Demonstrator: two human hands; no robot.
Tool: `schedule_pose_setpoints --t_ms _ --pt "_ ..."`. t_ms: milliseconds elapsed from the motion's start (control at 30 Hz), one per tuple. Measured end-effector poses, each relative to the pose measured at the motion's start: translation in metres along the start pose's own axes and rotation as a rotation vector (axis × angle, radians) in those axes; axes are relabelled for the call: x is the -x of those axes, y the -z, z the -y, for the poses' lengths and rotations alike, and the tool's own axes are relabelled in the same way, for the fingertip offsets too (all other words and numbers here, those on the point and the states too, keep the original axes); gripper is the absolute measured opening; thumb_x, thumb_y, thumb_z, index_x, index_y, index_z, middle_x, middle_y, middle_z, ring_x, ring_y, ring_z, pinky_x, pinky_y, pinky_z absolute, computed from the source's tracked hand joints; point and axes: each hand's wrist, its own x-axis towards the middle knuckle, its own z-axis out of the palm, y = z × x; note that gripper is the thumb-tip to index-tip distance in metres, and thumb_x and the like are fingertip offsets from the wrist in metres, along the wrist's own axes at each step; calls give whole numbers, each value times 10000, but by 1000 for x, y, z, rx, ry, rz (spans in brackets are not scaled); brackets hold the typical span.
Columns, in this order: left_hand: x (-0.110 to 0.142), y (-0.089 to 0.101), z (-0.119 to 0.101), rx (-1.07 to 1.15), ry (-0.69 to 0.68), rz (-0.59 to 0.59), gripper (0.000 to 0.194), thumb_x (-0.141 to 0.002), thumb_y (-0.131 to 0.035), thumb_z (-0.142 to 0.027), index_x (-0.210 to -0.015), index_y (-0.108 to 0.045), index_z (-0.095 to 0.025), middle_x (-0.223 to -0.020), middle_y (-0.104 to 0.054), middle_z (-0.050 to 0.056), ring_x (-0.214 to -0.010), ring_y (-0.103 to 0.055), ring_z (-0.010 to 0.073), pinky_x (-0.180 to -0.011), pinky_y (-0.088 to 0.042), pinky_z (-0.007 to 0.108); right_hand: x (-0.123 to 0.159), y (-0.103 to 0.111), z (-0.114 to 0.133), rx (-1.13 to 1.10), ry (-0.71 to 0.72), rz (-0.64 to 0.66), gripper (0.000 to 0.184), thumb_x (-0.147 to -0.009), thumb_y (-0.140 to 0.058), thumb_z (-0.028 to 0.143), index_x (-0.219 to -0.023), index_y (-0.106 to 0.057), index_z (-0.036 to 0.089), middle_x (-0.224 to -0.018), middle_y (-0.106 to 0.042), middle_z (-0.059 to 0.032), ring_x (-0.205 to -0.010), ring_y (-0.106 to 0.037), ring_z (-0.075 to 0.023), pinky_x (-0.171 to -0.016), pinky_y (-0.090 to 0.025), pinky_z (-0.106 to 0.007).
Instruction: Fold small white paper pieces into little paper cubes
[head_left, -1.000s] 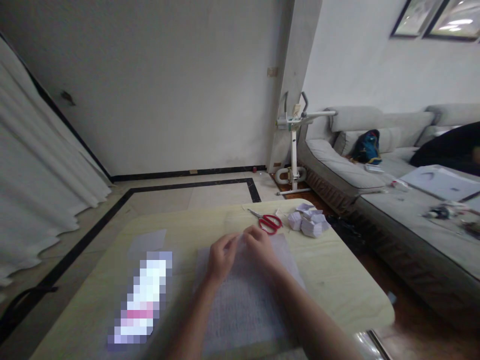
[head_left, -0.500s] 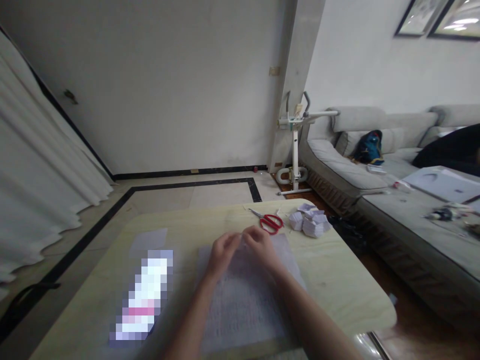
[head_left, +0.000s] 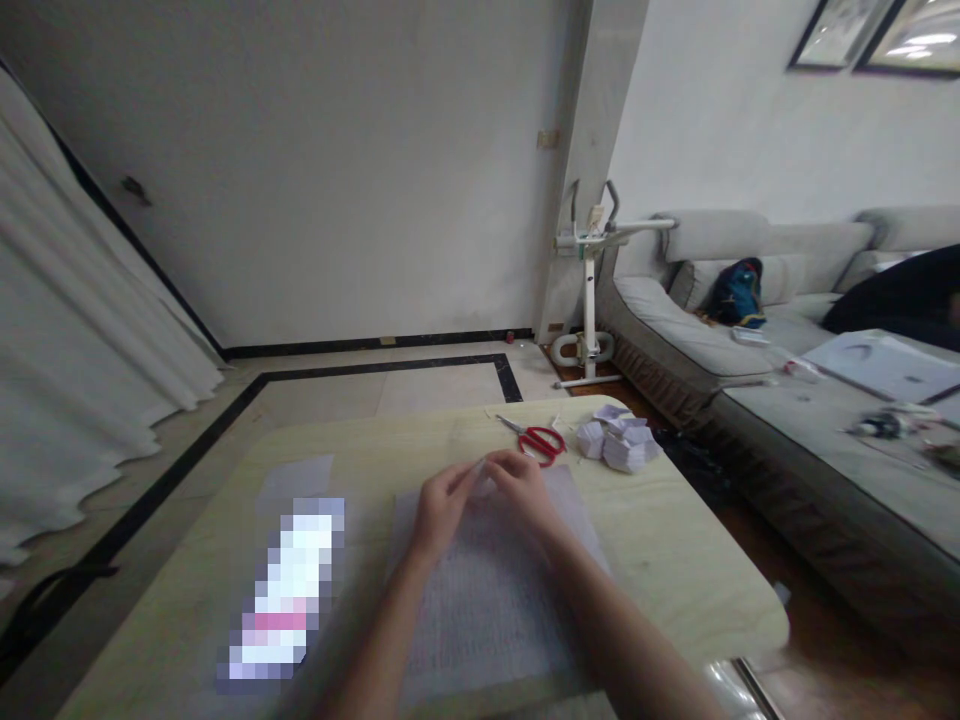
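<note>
Over the far edge of a large sheet of paper with faint writing, my left hand and my right hand meet fingertip to fingertip. Both are closed in a pinch on a small piece of white paper, mostly hidden by the fingers. Just beyond my right hand lie red-handled scissors, blades pointing away to the left. A cluster of folded white paper pieces sits to their right.
On the pale wooden table, a pixelated bright rectangular object lies at left, with a white paper piece beyond it. A grey sofa stands at right, near a white exercise machine. Part of a person in dark clothing shows there.
Both hands stay pinched together at nearly the same spot, with only slight finger movement. The view shifts a little; the things on the table have not moved.
</note>
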Motion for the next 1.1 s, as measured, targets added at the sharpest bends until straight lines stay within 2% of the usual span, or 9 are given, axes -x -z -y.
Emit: schedule_pose_setpoints --t_ms 100,233,467,600,800,1100 --pt "1 0 0 12 -11 7 322 -765 -620 -372 -998 -703 -167 -1040 -702 75 -975 -634 235 -848 -490 323 0 0 -1 -2 -4 -8 143 -742 -583 260 -762 -672 149 -742 -665 -50 -692 -593 -166 -647 -459 -265" --pt "2 -1 0 42 18 15 357 -767 -614 -389 -1028 -693 -159 -1062 -693 86 -929 -646 231 -780 -509 312 0 2 2 13 -5 -3 153 -755 -581 265 -773 -676 146 -729 -659 -49 -673 -586 -161 -626 -453 -257" --pt "1 0 -5 53 42 25 331 -794 -561 -418 -846 -711 -128 -842 -716 69 -826 -642 215 -777 -479 299 1 1 1 -26 1 46 172 -785 -562 279 -762 -664 141 -672 -621 -31 -628 -556 -139 -588 -431 -234" --pt "1 -1 -3 170 93 51 310 -774 -594 -397 -881 -705 -128 -920 -705 80 -893 -626 216 -818 -469 306 2 1 2 -41 -10 52 181 -784 -569 298 -773 -664 145 -670 -613 -26 -630 -553 -139 -592 -433 -235" --pt "3 -3 -2 376 201 70 319 -732 -645 -391 -895 -705 -122 -936 -699 100 -842 -638 208 -733 -502 300 2 3 4 -28 -47 66 179 -780 -550 283 -753 -663 147 -647 -602 -20 -608 -538 -133 -561 -422 -222" --pt "3 0 -1 288 195 90 302 -748 -636 -381 -884 -713 -123 -912 -700 97 -807 -635 193 -722 -491 282 2 2 3 -63 -50 47 136 -742 -557 217 -780 -666 145 -646 -613 -17 -613 -559 -132 -584 -434 -233"
